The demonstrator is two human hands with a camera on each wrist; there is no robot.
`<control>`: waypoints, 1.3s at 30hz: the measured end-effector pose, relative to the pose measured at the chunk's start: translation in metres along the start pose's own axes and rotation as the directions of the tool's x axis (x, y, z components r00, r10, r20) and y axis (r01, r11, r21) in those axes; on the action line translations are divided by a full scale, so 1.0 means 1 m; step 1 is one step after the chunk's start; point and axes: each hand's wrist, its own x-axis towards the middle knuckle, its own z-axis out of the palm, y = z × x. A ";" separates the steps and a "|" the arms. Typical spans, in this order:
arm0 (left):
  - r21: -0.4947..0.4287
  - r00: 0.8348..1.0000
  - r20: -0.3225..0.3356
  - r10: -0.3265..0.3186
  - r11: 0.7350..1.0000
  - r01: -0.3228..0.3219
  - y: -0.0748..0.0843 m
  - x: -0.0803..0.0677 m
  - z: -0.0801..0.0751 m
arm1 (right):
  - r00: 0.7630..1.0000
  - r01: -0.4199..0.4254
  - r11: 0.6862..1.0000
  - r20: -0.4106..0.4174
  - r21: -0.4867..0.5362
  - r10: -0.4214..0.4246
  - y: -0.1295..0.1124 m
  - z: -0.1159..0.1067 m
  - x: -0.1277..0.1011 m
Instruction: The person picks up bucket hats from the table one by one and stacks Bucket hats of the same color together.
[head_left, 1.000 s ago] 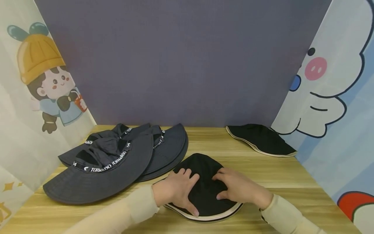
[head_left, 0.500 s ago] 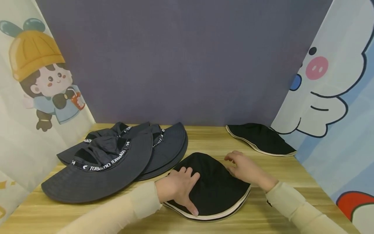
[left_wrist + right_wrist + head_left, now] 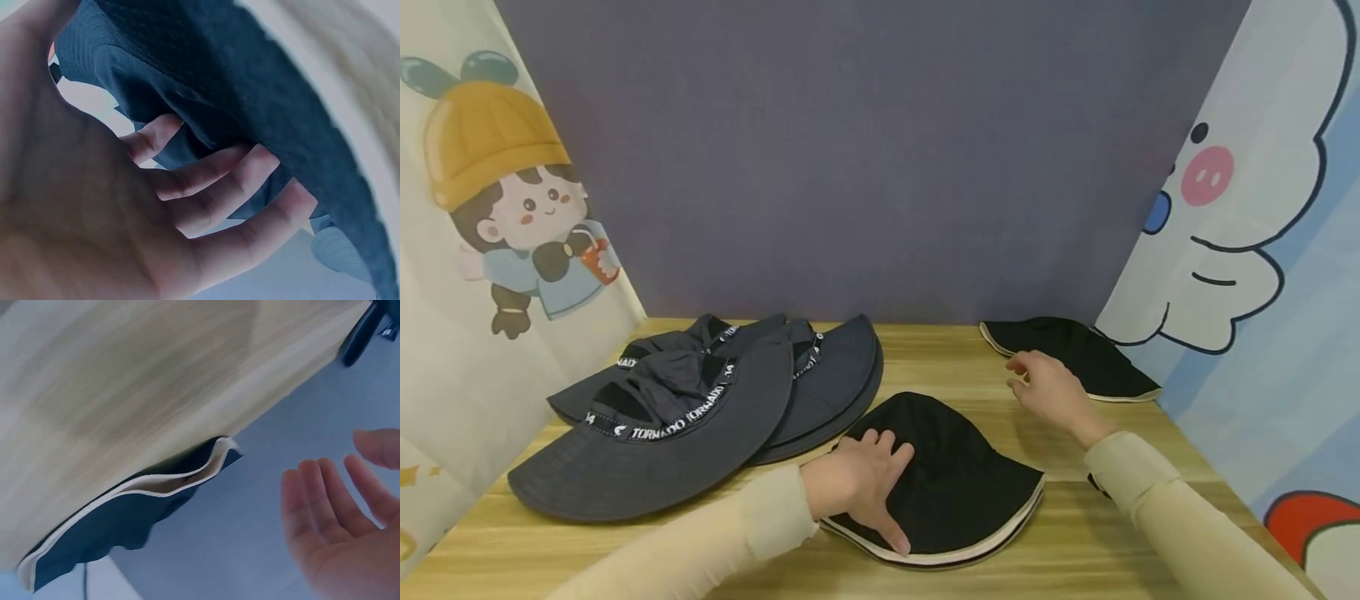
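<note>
A black bucket hat [image 3: 958, 492] with a cream-edged brim lies at the front middle of the table. My left hand [image 3: 859, 483] rests on its left side, fingers spread and thumb near the brim. In the left wrist view those fingers [image 3: 237, 187] touch the dark cloth. Further back on the right lies a second black bucket hat [image 3: 1075, 354], flattened, its cream edge toward me. My right hand [image 3: 1051, 392] is in the air just in front of it, holding nothing, fingers loosely bent. The right wrist view shows this hat [image 3: 125, 515] apart from the fingers.
Several dark grey wide-brimmed hats [image 3: 700, 450] with lettered bands overlap on the left of the wooden table [image 3: 925, 358]. A grey panel [image 3: 880, 167] stands behind, and printed cartoon sheets line both sides.
My right hand has let go of the near hat and moved right and away from me, toward the far hat. The near hat's right brim has spread outward. My left hand stays put.
</note>
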 end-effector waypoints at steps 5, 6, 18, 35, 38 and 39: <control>-0.002 1.000 0.002 -0.001 1.000 0.001 0.001 0.001 0.000 | 0.998 -0.060 0.998 0.016 0.002 0.060 0.019 -0.004 0.007; -0.001 1.000 0.003 -0.001 1.000 0.001 0.001 0.001 0.001 | 0.998 -0.067 0.998 0.021 -0.005 0.067 0.024 -0.005 0.009; 0.023 1.000 0.010 -0.019 1.000 0.019 0.003 0.002 0.000 | 0.981 -0.165 0.977 0.080 -0.134 0.177 0.068 -0.006 0.019; 0.042 0.999 0.030 -0.027 0.999 0.025 0.006 0.004 -0.003 | 0.960 -0.218 0.953 0.129 -0.209 0.248 0.100 0.014 0.023; 0.043 0.999 0.033 -0.033 0.999 0.031 0.005 0.004 -0.003 | 0.968 -0.195 0.955 0.114 -0.225 0.225 0.100 0.019 0.025; 0.043 0.999 0.034 -0.034 0.999 0.032 0.005 0.004 -0.003 | 0.969 -0.190 0.955 0.115 -0.230 0.220 0.100 0.020 0.026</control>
